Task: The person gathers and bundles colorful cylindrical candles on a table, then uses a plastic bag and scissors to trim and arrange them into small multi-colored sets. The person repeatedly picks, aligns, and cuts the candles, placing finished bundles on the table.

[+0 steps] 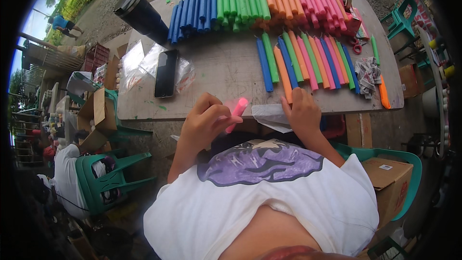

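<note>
Pressure on the pink candle (237, 110) is best kept light and even, since wax could dent or smudge: the left hand (204, 118) pinches it over the near edge of the desk (216, 70), while the right hand (304, 111) lies at the near end of an orange candle (283, 70), whether gripping it I cannot tell. A flimsy whitish sheet (270, 115) at that edge would probably crease if dragged. Slender, smooth mixed-colour candles (306, 62) in a row contrast with crinkled clear plastic bags (133, 67) and crumpled newspaper (368, 73).
</note>
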The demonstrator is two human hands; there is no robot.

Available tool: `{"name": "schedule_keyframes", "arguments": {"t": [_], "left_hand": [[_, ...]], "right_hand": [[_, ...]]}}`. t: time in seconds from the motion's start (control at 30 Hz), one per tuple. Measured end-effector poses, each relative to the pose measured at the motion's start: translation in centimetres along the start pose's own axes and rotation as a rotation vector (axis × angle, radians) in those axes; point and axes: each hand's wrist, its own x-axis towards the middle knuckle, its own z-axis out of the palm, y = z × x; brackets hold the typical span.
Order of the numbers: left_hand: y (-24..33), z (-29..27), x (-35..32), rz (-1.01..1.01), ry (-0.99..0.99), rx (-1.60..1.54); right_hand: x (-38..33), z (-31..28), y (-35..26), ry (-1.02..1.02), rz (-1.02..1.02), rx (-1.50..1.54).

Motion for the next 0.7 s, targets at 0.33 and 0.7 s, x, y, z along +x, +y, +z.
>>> {"name": "schedule_keyframes", "arguments": {"t": [0.33,0.7], "left_hand": [[0.3,0.2,0.2,0.038,-0.056,-0.01],[1.4,0.1,0.0,-0.042,-0.186,-0.159]], "right_hand": [[2.4,-5.4,2.9,0.563,0.078,0.793],[3.8,-6.2,-1.5,0.153,-0.339,1.034]]}}
